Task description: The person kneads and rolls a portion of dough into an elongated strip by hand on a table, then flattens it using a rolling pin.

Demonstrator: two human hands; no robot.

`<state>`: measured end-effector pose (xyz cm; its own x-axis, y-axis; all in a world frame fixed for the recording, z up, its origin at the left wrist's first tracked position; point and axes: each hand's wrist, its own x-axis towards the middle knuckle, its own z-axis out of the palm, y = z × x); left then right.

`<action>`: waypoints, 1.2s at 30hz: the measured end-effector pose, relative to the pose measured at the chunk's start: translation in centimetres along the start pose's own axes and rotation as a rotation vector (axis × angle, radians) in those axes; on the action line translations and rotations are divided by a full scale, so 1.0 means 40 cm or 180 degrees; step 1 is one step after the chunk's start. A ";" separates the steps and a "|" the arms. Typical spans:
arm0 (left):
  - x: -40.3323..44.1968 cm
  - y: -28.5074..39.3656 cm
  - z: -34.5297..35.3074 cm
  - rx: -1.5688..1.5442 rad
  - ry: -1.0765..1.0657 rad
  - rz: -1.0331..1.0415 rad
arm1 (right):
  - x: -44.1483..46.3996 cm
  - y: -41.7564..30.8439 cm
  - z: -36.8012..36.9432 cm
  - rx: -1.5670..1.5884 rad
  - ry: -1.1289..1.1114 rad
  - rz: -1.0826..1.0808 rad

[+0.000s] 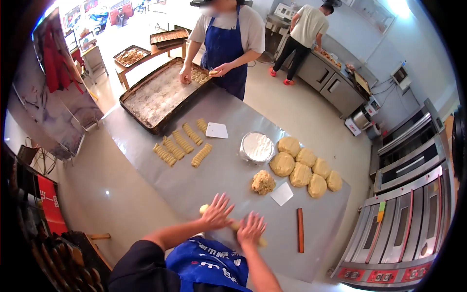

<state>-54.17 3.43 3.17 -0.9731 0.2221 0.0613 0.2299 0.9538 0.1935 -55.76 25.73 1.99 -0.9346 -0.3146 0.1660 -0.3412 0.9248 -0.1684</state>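
Observation:
My left hand (217,212) lies with spread fingers on a roll of pale dough (235,226), whose left end shows beyond the palm. Farther right along the same roll, my right hand (250,228) presses down, also flat with fingers apart. The dough directly beneath both palms is hidden. Just beyond my hands sit a crumbly, lumpy mass (263,182) and a white scraper (282,193). To the right, a brown wooden stick (300,230) rests on the grey table (221,160).
Several smooth dough balls (301,174) cluster beside a round container with white contents (257,147). Sliced dough rows (182,141) and another scraper (217,130) lie farther left. A co-worker (224,39) handles pieces at a large baking tray (151,97). Ovens (404,209) stand right; another person (305,34) works behind.

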 end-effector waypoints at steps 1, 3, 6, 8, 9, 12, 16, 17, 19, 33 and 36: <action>0.072 -0.023 -0.036 0.0083 0.0217 0.0045 | 0.075 0.020 0.006 0.0004 0.0205 0.0105; 0.180 -0.084 -0.001 0.0083 0.0507 -0.0144 | 0.180 0.080 0.056 0.0165 0.0348 0.0136; 0.182 -0.110 0.034 0.0120 0.0211 -0.0863 | 0.196 0.092 0.070 0.0327 -0.0084 0.0557; 0.125 -0.092 0.028 0.0099 0.0270 -0.0736 | 0.146 0.074 0.056 0.0192 -0.0162 0.0577; 0.073 -0.072 0.020 0.0075 0.0289 -0.0607 | 0.091 0.059 0.048 0.0065 -0.0275 0.0616; -0.083 -0.021 0.011 -0.0076 0.0075 -0.0442 | -0.069 0.026 -0.020 0.0114 -0.0596 0.0371; -0.242 -0.002 0.005 0.0058 -0.0023 -0.0026 | -0.244 0.035 -0.109 0.0345 -0.0372 0.0058; -0.244 -0.004 -0.003 -0.0036 -0.0109 -0.0010 | -0.256 0.047 -0.118 0.0310 -0.0329 0.0085; -0.215 -0.010 -0.002 -0.0123 -0.0185 -0.0018 | -0.228 0.098 -0.105 0.0268 -0.0439 0.0136; 0.133 -0.090 0.037 -0.0390 0.0097 0.0209 | 0.063 0.214 -0.043 0.0230 -0.0543 -0.0245; -0.033 -0.026 0.007 -0.0285 -0.0315 0.0317 | -0.127 0.149 -0.075 0.0535 -0.0721 -0.0250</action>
<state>-53.14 2.22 2.64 -0.9412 0.3375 -0.0112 0.3213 0.9052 0.2781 -52.73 33.49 3.05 -0.8969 -0.4410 -0.0330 -0.4076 0.8532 -0.3254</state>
